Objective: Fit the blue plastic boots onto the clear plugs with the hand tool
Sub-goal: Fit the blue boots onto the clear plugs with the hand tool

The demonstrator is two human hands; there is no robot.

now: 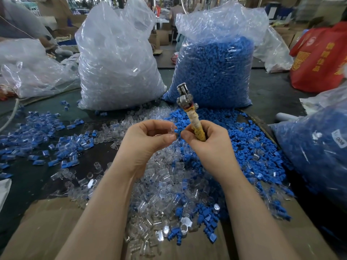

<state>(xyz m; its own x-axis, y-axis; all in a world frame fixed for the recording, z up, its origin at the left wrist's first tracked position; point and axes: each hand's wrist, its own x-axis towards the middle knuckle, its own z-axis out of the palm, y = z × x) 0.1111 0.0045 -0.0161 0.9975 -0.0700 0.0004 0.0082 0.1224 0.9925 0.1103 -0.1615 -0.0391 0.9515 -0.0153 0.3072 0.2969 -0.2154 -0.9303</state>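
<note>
Bag of clear plugs (120, 59) and bag of blue boots (214, 72): upright, side by side at the far edge of your table (266, 94). Loose plugs (161, 184) and loose boots (249, 143): heaped under your forearms, fitted pieces (56, 143) scattered to your left. Hand tool (191, 111): tape-wrapped handle gripped in your right hand (208, 141), metal head up. Your left hand (146, 139): fingertips pinching a clear plug (171, 129), which meets a blue boot (177, 130) at your right thumb.

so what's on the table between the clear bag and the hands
In the head view, loose clear plugs and blue boots lie heaped on the table between the clear bag and the hands.
</note>
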